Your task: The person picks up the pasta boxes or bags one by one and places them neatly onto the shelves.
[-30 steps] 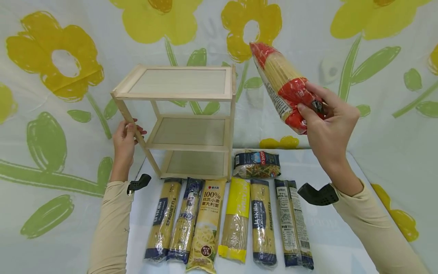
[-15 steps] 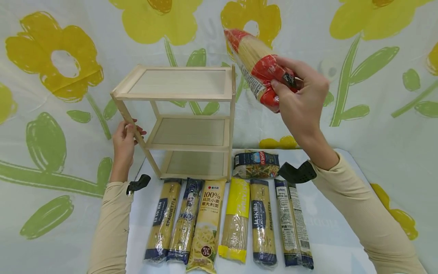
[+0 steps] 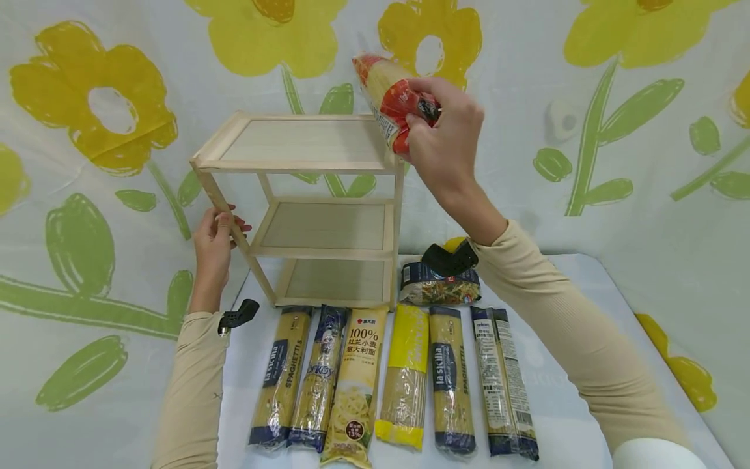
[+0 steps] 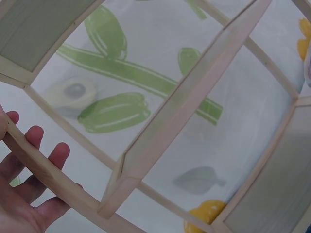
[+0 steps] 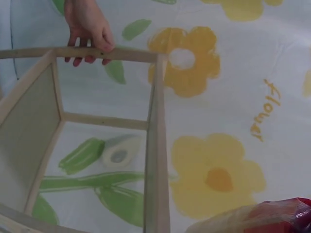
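Note:
A three-tier wooden shelf stands at the back of the table, its boards bare. My left hand grips its front left post, fingers wrapped round the wood, as the left wrist view also shows. Held up by my right hand is a red-ended pack of spaghetti, pinched near its lower end and tilted with its far tip up and to the left. It hangs above the right end of the top board, apart from it as far as I can tell. In the right wrist view only part of the spaghetti pack shows.
Several long pasta packs lie in a row before the shelf, among them a yellow pack and a cream pack. A shorter bag of coloured pasta lies right of the shelf, partly hidden by the right wrist camera. A flowered cloth hangs behind.
My right hand has carried the red spaghetti pack leftward, from right of the shelf to over the right end of its top board. The left hand has stayed on the post.

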A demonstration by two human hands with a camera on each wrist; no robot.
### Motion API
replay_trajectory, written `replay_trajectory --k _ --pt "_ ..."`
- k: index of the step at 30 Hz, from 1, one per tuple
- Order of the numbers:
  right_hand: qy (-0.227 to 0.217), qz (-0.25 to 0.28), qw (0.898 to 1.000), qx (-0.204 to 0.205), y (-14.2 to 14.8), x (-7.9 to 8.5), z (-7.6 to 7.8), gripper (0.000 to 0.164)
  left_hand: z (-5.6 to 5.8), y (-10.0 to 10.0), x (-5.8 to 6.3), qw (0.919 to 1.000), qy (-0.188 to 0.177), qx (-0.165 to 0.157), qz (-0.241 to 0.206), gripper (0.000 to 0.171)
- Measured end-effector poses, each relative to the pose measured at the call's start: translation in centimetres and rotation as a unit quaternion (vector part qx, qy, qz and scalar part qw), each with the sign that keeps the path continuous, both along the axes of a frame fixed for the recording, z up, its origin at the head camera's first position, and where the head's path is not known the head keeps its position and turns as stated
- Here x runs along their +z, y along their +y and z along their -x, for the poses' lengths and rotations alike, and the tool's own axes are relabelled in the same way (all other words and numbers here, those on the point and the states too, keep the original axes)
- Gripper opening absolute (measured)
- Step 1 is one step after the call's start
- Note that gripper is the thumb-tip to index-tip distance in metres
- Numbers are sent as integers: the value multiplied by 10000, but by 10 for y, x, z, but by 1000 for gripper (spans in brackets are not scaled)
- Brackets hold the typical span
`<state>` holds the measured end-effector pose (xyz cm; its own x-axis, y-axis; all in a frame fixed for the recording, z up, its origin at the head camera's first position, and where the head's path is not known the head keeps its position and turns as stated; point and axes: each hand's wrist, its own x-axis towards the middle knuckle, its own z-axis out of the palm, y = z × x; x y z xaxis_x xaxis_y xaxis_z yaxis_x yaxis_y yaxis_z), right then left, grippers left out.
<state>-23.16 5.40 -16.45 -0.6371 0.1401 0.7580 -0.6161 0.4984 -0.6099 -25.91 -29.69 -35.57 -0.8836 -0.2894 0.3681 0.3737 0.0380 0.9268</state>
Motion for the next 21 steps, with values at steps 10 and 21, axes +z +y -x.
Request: replay_trajectory --k 10,21 --pt "-1047 -2117 9691 -705 -32 -7 11 27 0 3 0 9999 30 0 -95 27" --pt "-1519 -4637 8604 -1471 -67 -17 -2 36 -5 -5 1 9998 -3 150 -136 29"
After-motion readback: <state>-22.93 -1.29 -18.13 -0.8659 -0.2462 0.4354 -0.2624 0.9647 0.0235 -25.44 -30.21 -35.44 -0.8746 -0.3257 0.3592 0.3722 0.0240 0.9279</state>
